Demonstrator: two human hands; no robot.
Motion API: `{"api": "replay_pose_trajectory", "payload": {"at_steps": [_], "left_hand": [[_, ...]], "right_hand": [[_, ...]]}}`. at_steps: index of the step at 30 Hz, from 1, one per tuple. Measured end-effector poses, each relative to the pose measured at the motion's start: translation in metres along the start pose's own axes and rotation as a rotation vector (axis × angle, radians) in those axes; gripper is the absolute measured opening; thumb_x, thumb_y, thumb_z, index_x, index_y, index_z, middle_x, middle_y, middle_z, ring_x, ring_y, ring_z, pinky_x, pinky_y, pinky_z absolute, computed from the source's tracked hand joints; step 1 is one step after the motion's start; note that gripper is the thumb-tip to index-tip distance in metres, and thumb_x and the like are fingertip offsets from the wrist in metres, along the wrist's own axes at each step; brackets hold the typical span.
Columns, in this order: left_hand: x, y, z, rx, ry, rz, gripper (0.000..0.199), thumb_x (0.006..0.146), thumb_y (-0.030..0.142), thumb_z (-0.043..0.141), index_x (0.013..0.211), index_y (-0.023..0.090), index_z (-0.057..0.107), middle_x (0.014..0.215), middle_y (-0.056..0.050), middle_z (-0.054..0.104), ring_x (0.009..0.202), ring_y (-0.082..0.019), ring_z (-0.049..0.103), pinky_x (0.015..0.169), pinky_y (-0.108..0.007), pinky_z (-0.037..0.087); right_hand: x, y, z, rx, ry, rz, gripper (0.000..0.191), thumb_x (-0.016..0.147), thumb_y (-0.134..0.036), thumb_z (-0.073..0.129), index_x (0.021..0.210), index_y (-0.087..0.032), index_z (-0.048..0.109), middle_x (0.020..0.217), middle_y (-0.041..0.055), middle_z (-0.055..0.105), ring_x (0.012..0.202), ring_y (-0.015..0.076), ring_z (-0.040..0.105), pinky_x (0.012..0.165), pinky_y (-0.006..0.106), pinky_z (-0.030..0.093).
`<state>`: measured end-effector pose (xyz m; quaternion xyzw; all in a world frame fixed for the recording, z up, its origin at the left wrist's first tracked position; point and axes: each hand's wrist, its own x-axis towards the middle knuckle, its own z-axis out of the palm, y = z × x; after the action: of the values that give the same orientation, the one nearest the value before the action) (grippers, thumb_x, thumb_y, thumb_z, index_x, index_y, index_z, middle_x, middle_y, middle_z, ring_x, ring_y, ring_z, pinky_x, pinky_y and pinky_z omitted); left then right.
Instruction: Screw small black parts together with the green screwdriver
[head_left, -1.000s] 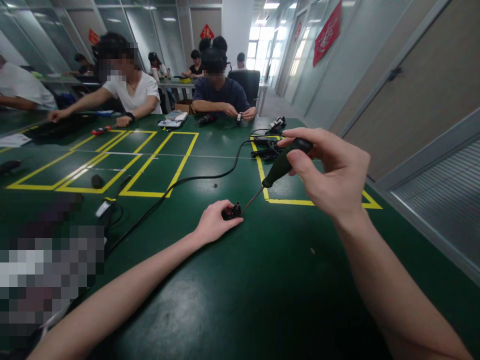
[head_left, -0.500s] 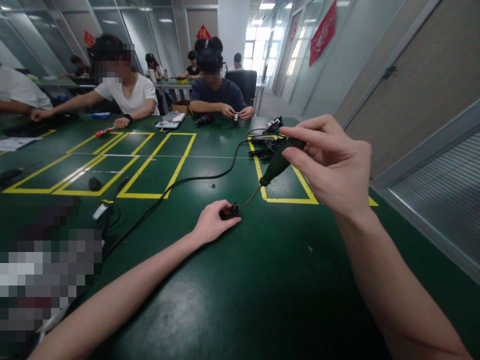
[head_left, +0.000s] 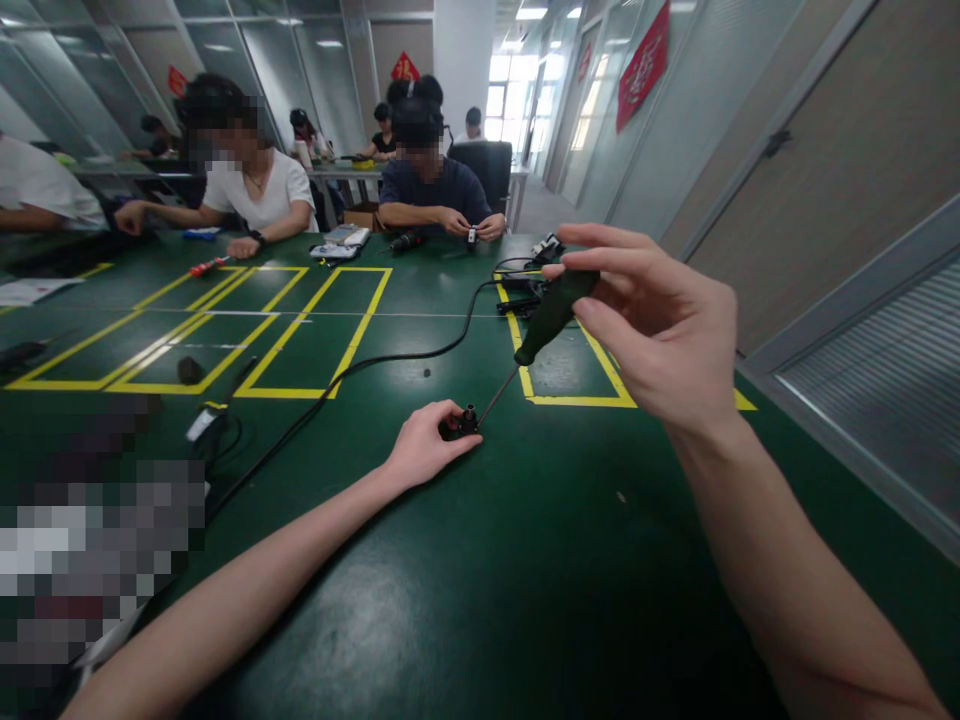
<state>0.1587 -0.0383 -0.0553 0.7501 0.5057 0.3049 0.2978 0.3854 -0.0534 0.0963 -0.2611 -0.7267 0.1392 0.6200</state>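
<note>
Screwdriver in the right hand, slanting from the fingertips down and leftward to a small black part. Handle dark green, pinched near its top end between thumb and fingertips. Shank thin and metallic, tip down at the right side of the black part, close by the left thumb; too small to tell any exact seating there.

Left hand low on the green surface, thumb and fingers curled toward each other, pinching the same black part. Held just beyond the left palm, between thumb on the near side and fingers on the far side, with a short round post upright at its top. Relative to the right hand: lower, to the left and well apart, with the screwdriver spanning the gap.

Beyond the left hand, a long black cable curving across the surface past yellow tape outlines. Behind the screwdriver, a cluster of black items at a taped corner. Over to the left, a small dark block. Across the surface, a co-worker in dark blue, small white piece between both hands.
</note>
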Motion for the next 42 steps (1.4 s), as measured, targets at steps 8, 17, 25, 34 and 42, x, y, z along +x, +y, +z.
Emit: {"api": "replay_pose_trajectory", "payload": {"at_steps": [8, 17, 25, 34, 42], "left_hand": [[0.0001, -0.0024, 0.0009, -0.018, -0.006, 0.004, 0.027, 0.079, 0.042, 0.082, 0.091, 0.021, 0.069, 0.091, -0.003, 0.074, 0.082, -0.02, 0.066, 0.073, -0.032, 0.049], [0.0001, -0.0038, 0.0005, -0.015, -0.011, 0.008, 0.027, 0.08, 0.042, 0.082, 0.093, 0.021, 0.07, 0.093, -0.003, 0.075, 0.085, -0.021, 0.068, 0.075, -0.033, 0.05], [0.0002, -0.0042, 0.001, -0.005, -0.002, 0.014, 0.028, 0.079, 0.043, 0.081, 0.092, 0.021, 0.07, 0.093, -0.003, 0.075, 0.085, -0.021, 0.067, 0.076, -0.034, 0.049], [0.0002, -0.0013, 0.0004, -0.006, -0.007, 0.001, 0.027, 0.079, 0.042, 0.082, 0.092, 0.021, 0.069, 0.093, -0.003, 0.075, 0.084, -0.021, 0.067, 0.075, -0.033, 0.049], [0.0001, -0.0013, 0.0005, -0.012, -0.006, 0.004, 0.026, 0.079, 0.04, 0.082, 0.091, 0.021, 0.069, 0.092, -0.002, 0.074, 0.085, -0.021, 0.067, 0.075, -0.033, 0.049]], "right_hand": [[-0.0013, 0.0027, -0.0017, -0.075, 0.016, -0.048, 0.022, 0.086, -0.023, 0.08, 0.104, -0.035, 0.08, 0.115, 0.0053, 0.075, 0.116, 0.0297, 0.071, 0.101, 0.053, 0.062], [0.0008, -0.0017, -0.0026, -0.049, 0.023, -0.052, 0.016, 0.093, -0.025, 0.071, 0.104, -0.03, 0.081, 0.105, 0.0052, 0.078, 0.103, 0.0269, 0.074, 0.092, 0.051, 0.064], [-0.0009, 0.0006, -0.0027, -0.083, 0.032, -0.026, 0.018, 0.092, -0.025, 0.073, 0.105, -0.034, 0.081, 0.111, 0.0047, 0.076, 0.106, 0.0271, 0.073, 0.09, 0.049, 0.065], [-0.0001, -0.0019, -0.0033, -0.108, 0.058, -0.05, 0.02, 0.086, -0.021, 0.079, 0.099, -0.036, 0.082, 0.114, 0.0048, 0.074, 0.11, 0.0287, 0.072, 0.091, 0.05, 0.064], [-0.0013, 0.0001, -0.002, -0.064, 0.024, -0.071, 0.023, 0.091, -0.022, 0.074, 0.108, -0.035, 0.081, 0.115, 0.0045, 0.077, 0.115, 0.0296, 0.071, 0.098, 0.052, 0.061]]}}
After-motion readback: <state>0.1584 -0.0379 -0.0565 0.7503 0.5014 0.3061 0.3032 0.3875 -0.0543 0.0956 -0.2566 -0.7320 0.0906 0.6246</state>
